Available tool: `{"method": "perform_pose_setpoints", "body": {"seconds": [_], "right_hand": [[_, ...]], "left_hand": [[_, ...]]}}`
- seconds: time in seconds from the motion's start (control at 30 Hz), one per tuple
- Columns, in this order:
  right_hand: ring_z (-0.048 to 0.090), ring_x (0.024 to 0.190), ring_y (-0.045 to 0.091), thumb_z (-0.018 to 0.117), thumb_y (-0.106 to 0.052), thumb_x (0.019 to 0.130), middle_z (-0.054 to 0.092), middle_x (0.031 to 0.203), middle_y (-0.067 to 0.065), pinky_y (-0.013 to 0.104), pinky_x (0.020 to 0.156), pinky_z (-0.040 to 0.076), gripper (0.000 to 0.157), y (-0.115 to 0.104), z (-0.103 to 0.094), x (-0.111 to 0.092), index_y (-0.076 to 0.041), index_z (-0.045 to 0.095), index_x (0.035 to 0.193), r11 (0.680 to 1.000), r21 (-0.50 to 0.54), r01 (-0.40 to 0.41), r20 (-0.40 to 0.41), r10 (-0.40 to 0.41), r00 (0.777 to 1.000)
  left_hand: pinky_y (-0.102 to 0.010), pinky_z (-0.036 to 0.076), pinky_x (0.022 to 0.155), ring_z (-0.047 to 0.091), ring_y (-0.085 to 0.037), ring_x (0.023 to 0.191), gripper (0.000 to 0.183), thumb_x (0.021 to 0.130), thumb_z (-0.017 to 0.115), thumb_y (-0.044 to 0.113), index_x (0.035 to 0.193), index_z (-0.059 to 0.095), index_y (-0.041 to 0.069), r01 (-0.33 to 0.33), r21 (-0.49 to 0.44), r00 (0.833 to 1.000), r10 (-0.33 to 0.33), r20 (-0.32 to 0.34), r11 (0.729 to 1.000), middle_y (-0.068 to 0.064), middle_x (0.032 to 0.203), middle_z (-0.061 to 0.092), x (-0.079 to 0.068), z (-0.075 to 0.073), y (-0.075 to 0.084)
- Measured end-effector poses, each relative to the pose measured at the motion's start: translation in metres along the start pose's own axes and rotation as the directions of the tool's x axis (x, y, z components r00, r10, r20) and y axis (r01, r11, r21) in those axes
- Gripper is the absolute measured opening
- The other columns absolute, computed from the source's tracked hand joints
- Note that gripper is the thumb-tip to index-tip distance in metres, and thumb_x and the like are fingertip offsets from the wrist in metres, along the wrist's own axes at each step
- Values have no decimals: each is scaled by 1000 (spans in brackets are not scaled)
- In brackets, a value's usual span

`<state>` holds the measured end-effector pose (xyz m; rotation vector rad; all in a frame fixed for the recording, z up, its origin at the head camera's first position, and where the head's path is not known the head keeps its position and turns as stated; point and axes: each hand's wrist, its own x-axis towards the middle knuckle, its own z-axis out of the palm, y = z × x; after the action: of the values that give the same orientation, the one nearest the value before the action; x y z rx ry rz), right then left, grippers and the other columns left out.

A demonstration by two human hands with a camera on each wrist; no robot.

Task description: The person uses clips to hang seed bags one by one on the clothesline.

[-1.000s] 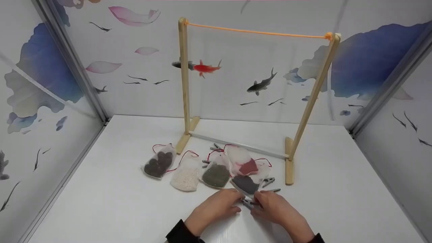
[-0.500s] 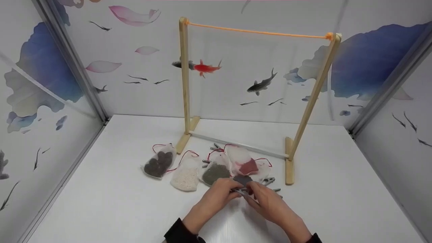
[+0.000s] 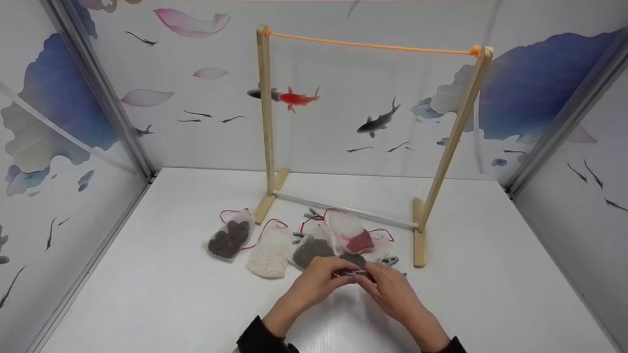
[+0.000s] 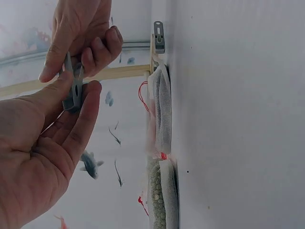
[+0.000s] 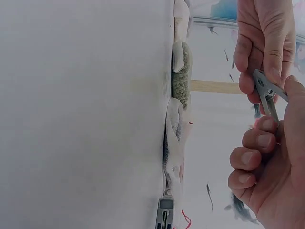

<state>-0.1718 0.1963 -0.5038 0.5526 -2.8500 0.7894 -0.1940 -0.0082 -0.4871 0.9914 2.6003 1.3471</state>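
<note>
"Between the fingertips of the left hand (image 3: pixel 316 282) and the right hand (image 3: pixel 395 289) I have a grey clip (image 4: pixel 72 102), raised clear of the white table (image 3: pixel 490 284)."

"What are the fingers doing?"

"Both sets grasp it. The left thumb and fingers pinch one end from either side; the right thumb and curled fingers take the handle end. In my head view the fingers hide much of it."

"And what lies near them?"

"Just past the fingertips, partly covered by them, I see a dark-filled mesh bag (image 3: pixel 354 261), with a red-filled bag (image 3: pixel 359 242) behind it. Beyond the left fingers is a green-filled bag (image 3: pixel 312 252); farther to their left, a cream-filled bag (image 3: pixel 268 260), then a brown-filled bag (image 3: pixel 229 240). Just beyond the right fingers lies a second clip (image 3: pixel 390 261)."

"Anything farther off?"

"Well beyond all the fingers, a wooden frame (image 3: pixel 266 117) stands with an orange cord (image 3: pixel 370 45) tied across its top."
</note>
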Motion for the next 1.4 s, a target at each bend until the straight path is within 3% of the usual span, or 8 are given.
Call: {"method": "perform_pose_setpoints", "body": {"seconds": [0.3, 0.43, 0.57, 0.73, 0.87, 1.13, 1.4], "right_hand": [[41, 63, 0, 54, -43, 101, 42, 68, -13, 19, 58, 34, 29, 4, -3, 1, -19, 59, 86, 991, 136, 12, 42, -17, 999], [41, 63, 0, 54, -42, 102, 42, 68, -13, 18, 57, 34, 30, 4, -4, 1, -18, 58, 83, 987, 160, 3, 46, -10, 999], [39, 60, -2, 54, -39, 102, 40, 67, -14, 17, 55, 33, 31, 4, -4, 1, -18, 56, 79, 986, 169, 6, 36, -12, 999], [37, 58, -5, 57, -33, 101, 39, 66, -16, 16, 53, 32, 30, 5, -3, 1, -18, 55, 75, 982, 184, 48, -18, -45, 999], [38, 59, -5, 61, -30, 98, 39, 66, -18, 16, 55, 34, 25, 5, 0, 1, -20, 57, 76, 981, 187, 59, -67, -47, 997], [32, 57, -6, 67, -19, 94, 33, 63, -20, 15, 52, 29, 27, 9, 3, 3, -18, 56, 69, 971, 197, 132, -190, -95, 977], [34, 55, -4, 67, -18, 93, 37, 60, -17, 15, 51, 28, 30, 15, 0, 5, -11, 56, 67, 983, 179, 27, -187, 7, 982]], "left_hand": [[-14, 51, 69, 64, 3, 79, 23, 92, 69, 28, 112, 75, 17, 68, -132, 995, -59, 77, 989, -1, 104, 76, 2, -3, -6], [-14, 52, 69, 67, 3, 81, 23, 93, 69, 27, 113, 75, 17, 68, -155, 994, -54, 93, 986, -1, 104, 76, 2, -2, -6], [-14, 53, 75, 69, 1, 90, 24, 94, 68, 29, 115, 75, 19, 44, -136, 996, -34, 80, 990, 2, 107, 77, 1, -3, -5], [-14, 54, 81, 69, -2, 98, 27, 95, 67, 32, 118, 75, 21, 60, -129, 996, -50, 80, 990, 2, 112, 76, 0, -3, -4], [-15, 54, 82, 70, -4, 100, 27, 95, 67, 28, 120, 74, 21, 70, -104, 995, -62, 74, 992, 1, 115, 75, 1, -1, -4], [-14, 54, 82, 69, -5, 100, 27, 95, 68, 21, 121, 73, 18, 18, -80, 999, -15, 34, 997, 0, 116, 74, 2, 4, -6], [-18, 55, 85, 69, -10, 105, 29, 96, 65, 17, 125, 70, 15, 0, -10, 1000, 0, -16, 1000, -2, 120, 72, 1, 3, -8]]}}
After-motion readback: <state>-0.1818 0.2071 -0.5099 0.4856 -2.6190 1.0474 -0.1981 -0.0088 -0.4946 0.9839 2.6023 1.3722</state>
